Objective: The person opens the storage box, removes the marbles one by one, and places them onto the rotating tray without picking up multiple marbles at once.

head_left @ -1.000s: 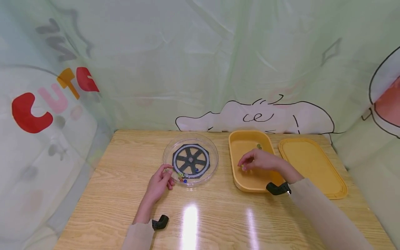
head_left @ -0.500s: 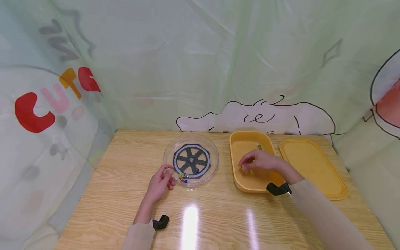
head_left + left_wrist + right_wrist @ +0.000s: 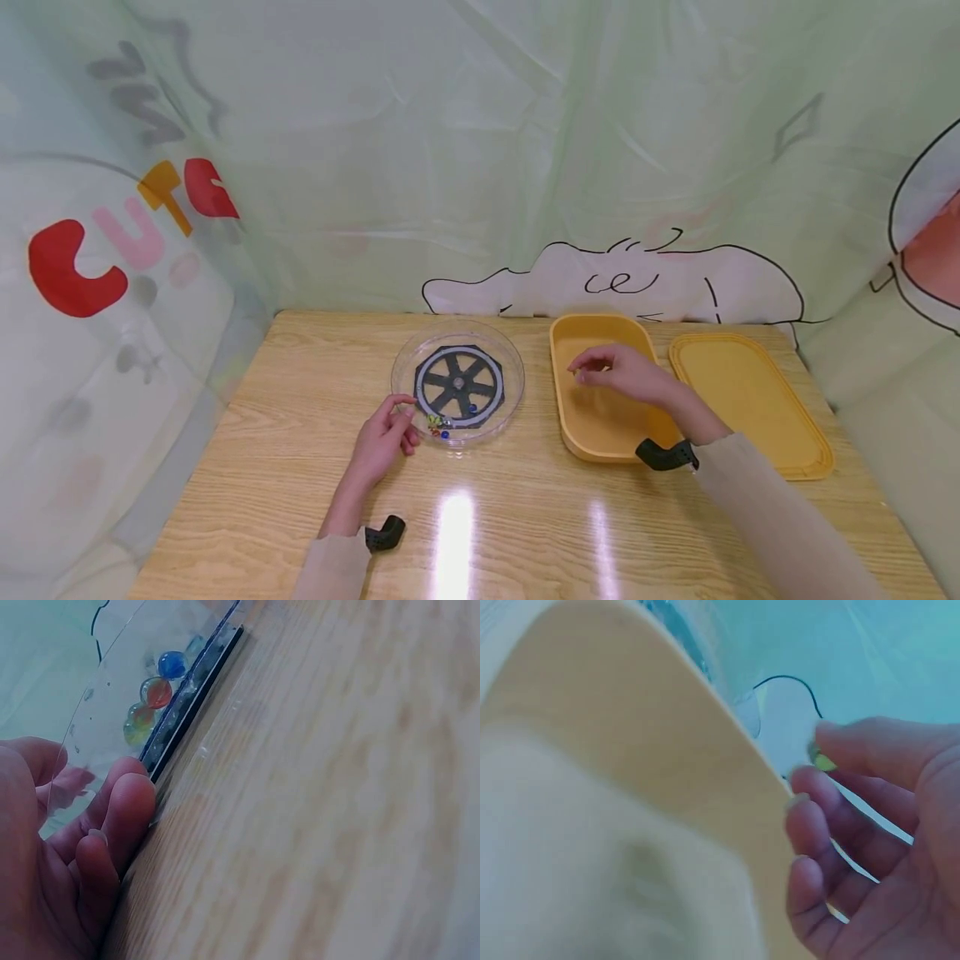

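My right hand [image 3: 626,375] is over the yellow tub [image 3: 600,437], pinching a small marble [image 3: 823,760] with green in it between thumb and fingertips. Its other fingers are loosely curled beside the tub wall in the right wrist view. At the near left of a round clear dish [image 3: 517,392], my left hand [image 3: 378,442] holds the rim, with fingers on both sides of the clear wall. Several glass marbles lie inside the dish, among them a blue marble [image 3: 172,665], a red one [image 3: 156,693] and a yellow-green one [image 3: 139,724].
A dark spoked wheel shape [image 3: 458,383] shows in the dish. Flat on the table, right of the tub, lies a yellow lid [image 3: 750,400]. A printed curtain [image 3: 480,167] hangs behind the wooden table [image 3: 315,358].
My right hand has risen and moved slightly toward the tub's far end, still pinching the marble. It now covers the green marbles seen there before. My left hand stays at the dish.
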Available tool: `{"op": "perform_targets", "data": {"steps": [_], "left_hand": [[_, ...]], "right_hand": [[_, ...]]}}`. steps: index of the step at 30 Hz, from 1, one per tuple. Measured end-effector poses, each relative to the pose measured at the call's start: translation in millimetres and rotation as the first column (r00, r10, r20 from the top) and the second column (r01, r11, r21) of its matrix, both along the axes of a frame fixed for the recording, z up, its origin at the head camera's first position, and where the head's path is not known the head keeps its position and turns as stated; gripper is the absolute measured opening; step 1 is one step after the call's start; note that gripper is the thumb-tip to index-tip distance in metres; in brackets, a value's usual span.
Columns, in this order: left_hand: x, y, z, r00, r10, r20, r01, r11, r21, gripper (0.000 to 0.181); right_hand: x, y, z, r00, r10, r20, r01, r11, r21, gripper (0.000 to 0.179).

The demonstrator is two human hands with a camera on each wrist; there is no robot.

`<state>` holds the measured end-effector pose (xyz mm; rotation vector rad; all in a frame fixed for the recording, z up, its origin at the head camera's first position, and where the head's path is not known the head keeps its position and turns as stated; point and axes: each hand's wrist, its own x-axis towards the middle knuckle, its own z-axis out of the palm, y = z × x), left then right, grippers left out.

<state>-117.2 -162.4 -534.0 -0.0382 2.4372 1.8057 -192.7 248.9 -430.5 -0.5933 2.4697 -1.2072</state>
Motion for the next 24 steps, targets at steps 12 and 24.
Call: {"op": "perform_targets", "data": {"steps": [12, 24], "left_hand": [[0.9, 0.1, -0.4, 1.0, 0.001, 0.001, -0.001, 1.0, 0.005, 0.025], [-0.2, 0.6, 0.0, 1.0, 0.005, -0.006, -0.005, 1.0, 0.001, 0.024]], "right_hand": [[8.4, -21.9, 7.6, 0.985, -0.116, -0.13, 0.113, 0.993, -0.031, 0.023], [11.8, -40.5, 7.9, 0.989, -0.09, -0.117, 0.081, 0.994, -0.077, 0.018]]}}
